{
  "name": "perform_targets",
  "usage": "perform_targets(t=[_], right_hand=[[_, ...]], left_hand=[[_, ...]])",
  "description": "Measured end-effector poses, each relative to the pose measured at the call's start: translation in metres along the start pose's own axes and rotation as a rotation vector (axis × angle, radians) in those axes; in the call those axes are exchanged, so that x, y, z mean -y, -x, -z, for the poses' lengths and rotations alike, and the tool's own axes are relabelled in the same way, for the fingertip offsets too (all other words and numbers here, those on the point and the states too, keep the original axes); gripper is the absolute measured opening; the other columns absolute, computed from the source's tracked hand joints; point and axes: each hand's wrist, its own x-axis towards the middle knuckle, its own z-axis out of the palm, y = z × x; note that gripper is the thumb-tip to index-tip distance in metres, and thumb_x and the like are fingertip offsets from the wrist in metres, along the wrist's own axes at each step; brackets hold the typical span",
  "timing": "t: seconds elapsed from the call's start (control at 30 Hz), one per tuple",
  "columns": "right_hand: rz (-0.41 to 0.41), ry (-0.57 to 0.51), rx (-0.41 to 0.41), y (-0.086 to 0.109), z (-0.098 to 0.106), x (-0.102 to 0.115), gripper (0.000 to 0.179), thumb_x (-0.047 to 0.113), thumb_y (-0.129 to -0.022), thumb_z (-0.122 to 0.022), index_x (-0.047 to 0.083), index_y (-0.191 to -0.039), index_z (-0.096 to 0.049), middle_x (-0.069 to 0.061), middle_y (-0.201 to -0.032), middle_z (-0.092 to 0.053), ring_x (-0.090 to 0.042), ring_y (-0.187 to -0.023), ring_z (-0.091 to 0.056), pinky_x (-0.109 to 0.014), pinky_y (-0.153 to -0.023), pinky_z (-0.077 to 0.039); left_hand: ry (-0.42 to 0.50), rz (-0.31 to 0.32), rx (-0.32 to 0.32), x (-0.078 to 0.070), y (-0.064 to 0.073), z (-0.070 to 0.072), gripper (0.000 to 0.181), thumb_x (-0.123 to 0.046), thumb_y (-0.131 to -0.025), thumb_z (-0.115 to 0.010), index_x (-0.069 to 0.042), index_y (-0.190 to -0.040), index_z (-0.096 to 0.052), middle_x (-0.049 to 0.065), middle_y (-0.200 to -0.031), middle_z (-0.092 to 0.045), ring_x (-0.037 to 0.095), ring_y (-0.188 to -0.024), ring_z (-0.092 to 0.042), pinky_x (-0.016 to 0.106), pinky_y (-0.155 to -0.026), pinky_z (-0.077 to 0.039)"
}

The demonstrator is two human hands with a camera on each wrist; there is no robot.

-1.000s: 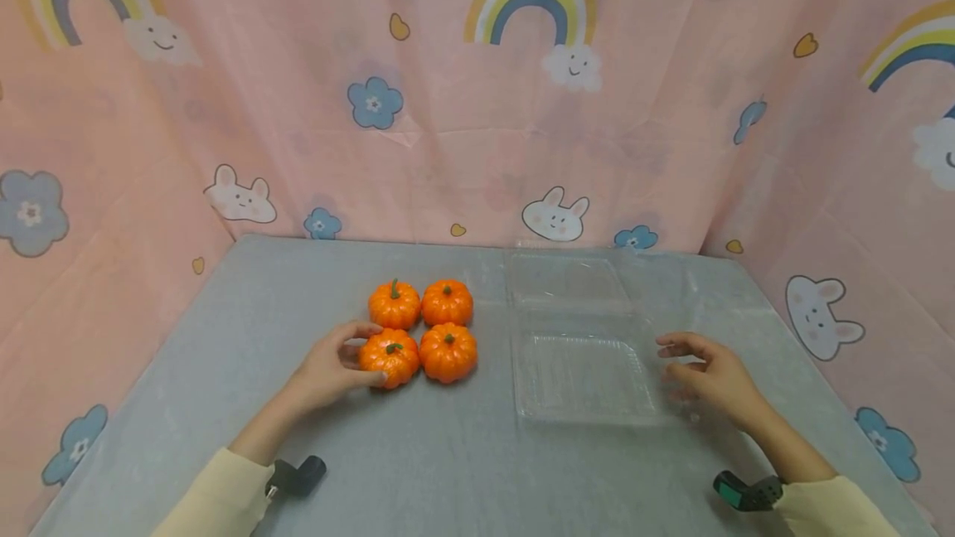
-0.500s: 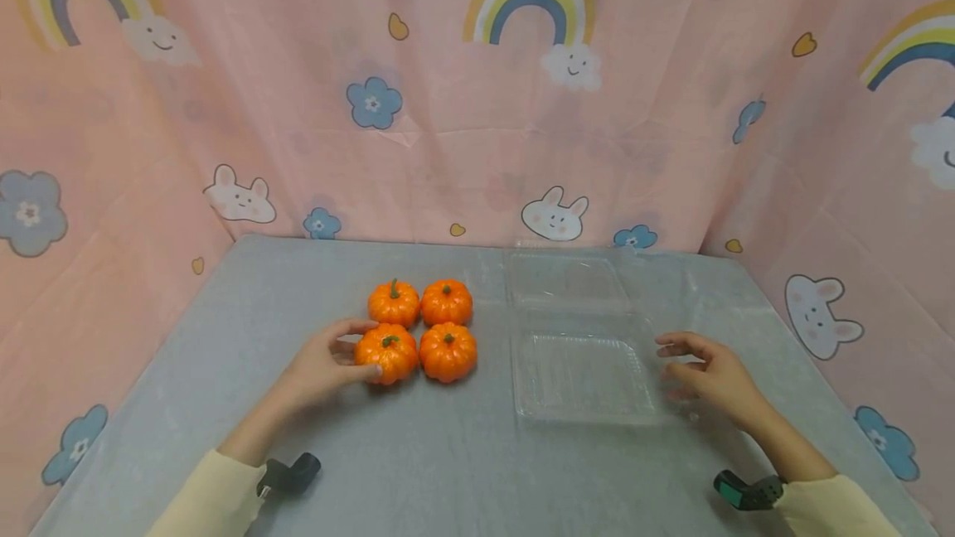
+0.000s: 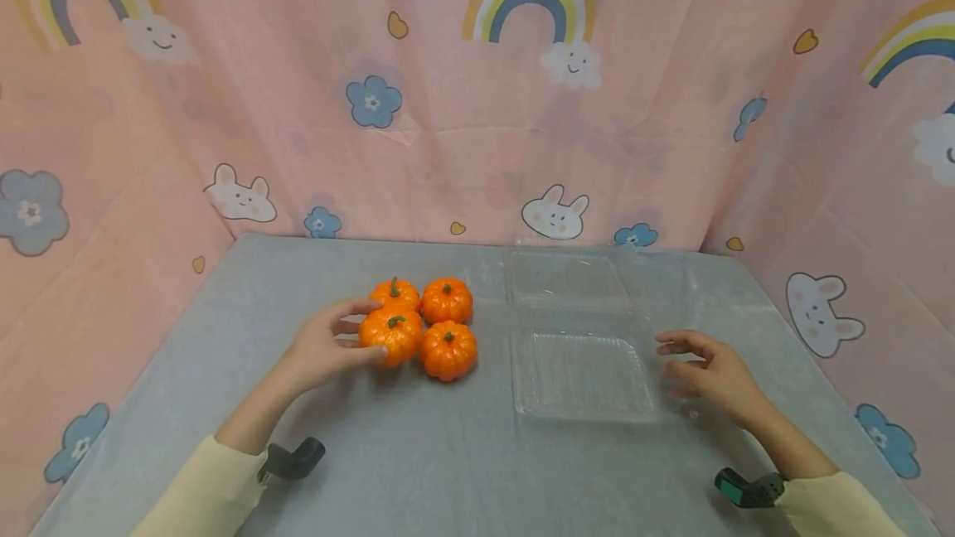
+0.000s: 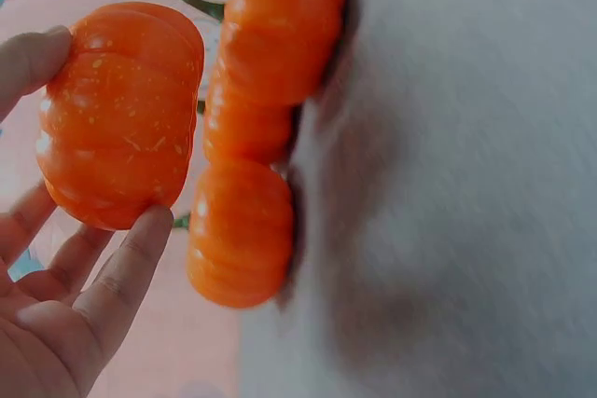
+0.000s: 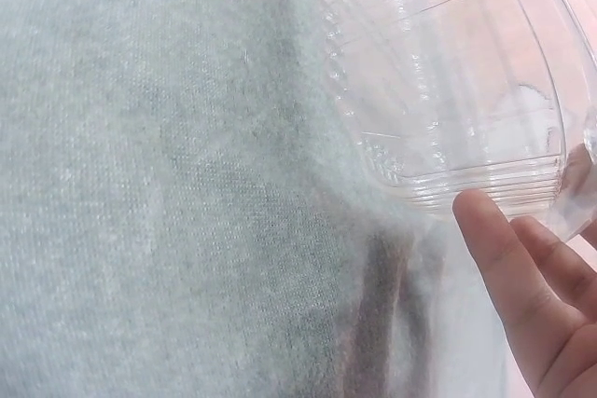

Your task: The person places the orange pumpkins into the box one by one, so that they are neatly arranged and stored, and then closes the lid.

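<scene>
My left hand [image 3: 324, 350] grips a small orange pumpkin [image 3: 391, 336] with a green stem, thumb on one side and fingers on the other. In the left wrist view this pumpkin [image 4: 126, 114] is raised off the table, its speckled underside showing. Behind and beside it sit a partly covered pumpkin [image 3: 395, 292], a back right pumpkin [image 3: 448, 302] and a front right pumpkin [image 3: 448, 350]. At the right, my right hand [image 3: 712, 379] holds the side edge of a clear plastic container [image 3: 585, 417], its thumb and fingers spread at the rim [image 5: 532, 179].
The container's hinged lid [image 3: 567, 280] lies opened out toward the back. A grey cloth covers the table [image 3: 462, 471]. A pink printed curtain [image 3: 448, 147] encloses the back and both sides.
My left hand has lifted the front left pumpkin, which now overlaps the one behind it. The right hand, the container and the other pumpkins stay where they were.
</scene>
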Motion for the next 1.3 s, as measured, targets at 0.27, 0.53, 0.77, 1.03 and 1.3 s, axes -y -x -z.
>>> perform_targets(t=[0.27, 0.53, 0.77, 1.03, 1.3], right_hand=[[0.007, -0.008, -0.007, -0.001, 0.0, -0.002, 0.042, 0.01, -0.095, -0.057, -0.005, -0.133, -0.047, -0.033, -0.122, -0.055, -0.013, -0.083, -0.07, -0.034, -0.063, -0.06], [0.036, -0.039, -0.017, 0.0, -0.001, -0.003, 0.042, 0.012, -0.095, -0.057, -0.007, -0.131, -0.048, -0.022, -0.116, -0.061, -0.015, -0.083, -0.07, -0.034, -0.063, -0.06], [0.057, -0.061, -0.027, -0.001, -0.001, -0.005, 0.039, 0.009, -0.095, -0.057, -0.009, -0.129, -0.048, 0.014, -0.103, -0.064, -0.011, -0.081, -0.07, -0.034, -0.061, -0.06], [0.064, -0.044, -0.022, 0.0, -0.001, -0.002, 0.04, 0.011, -0.096, -0.057, -0.009, -0.129, -0.048, -0.008, -0.109, -0.064, -0.014, -0.081, -0.071, -0.034, -0.061, -0.06], [0.031, -0.035, -0.014, -0.001, -0.001, -0.001, 0.042, 0.014, -0.096, -0.057, -0.007, -0.131, -0.047, -0.021, -0.115, -0.06, -0.014, -0.083, -0.07, -0.034, -0.063, -0.06]], left_hand=[[0.025, -0.03, -0.013, -0.02, -0.01, -0.012, 0.063, -0.025, -0.073, -0.084, -0.016, -0.129, -0.058, 0.006, -0.137, -0.053, 0.032, -0.114, -0.058, 0.039, -0.09, -0.055], [0.032, -0.048, -0.013, -0.039, -0.019, -0.024, 0.062, -0.03, -0.072, -0.083, -0.023, -0.128, -0.058, 0.002, -0.134, -0.055, 0.029, -0.114, -0.058, 0.039, -0.091, -0.055], [0.093, -0.068, -0.002, -0.051, -0.025, -0.035, 0.061, -0.029, -0.072, -0.084, -0.02, -0.128, -0.059, 0.002, -0.131, -0.057, 0.028, -0.114, -0.059, 0.04, -0.091, -0.055], [0.17, -0.077, 0.016, -0.063, -0.031, -0.05, 0.061, -0.022, -0.07, -0.086, -0.019, -0.126, -0.06, 0.0, -0.129, -0.057, 0.026, -0.111, -0.06, 0.034, -0.09, -0.055], [0.206, -0.074, 0.044, -0.075, -0.032, -0.072, 0.06, -0.018, -0.069, -0.087, -0.018, -0.124, -0.062, -0.001, -0.13, -0.057, 0.026, -0.112, -0.058, 0.035, -0.09, -0.055]])
